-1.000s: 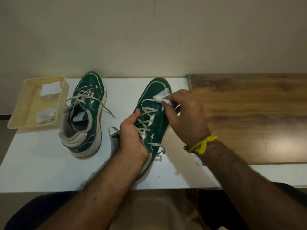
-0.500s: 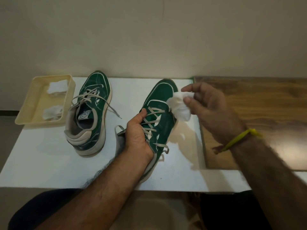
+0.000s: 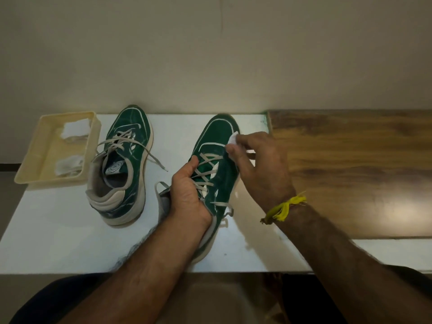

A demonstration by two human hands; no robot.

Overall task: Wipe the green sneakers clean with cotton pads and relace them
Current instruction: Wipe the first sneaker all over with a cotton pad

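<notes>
The held green sneaker (image 3: 218,160) lies on the white counter (image 3: 58,230) with its long axis running from heel at 6 o'clock to toe at 12 o'clock. Its lacing is gripped by the left hand (image 3: 187,192), while a cotton pad (image 3: 232,139) is pinched by the right hand (image 3: 259,164) against the toe's 3 o'clock side, so that hand is judged nearer the wiping. Two sneakers are counted, the other sneaker (image 3: 124,164) lying at 9 o'clock, and two more pads (image 3: 74,129) lie in one tray (image 3: 32,160).

my two sneakers (image 3: 127,160) (image 3: 216,146): dark green, cream laces and soles, white trim lines | pad (image 3: 233,139) in my fingers: white | tray (image 3: 35,157) at tabletop's far-left corner: pale yellow | tabletop (image 3: 58,242): white | wrist thread (image 3: 284,208): yellow | board (image 3: 350,171) at right edge: brown wood grain
</notes>
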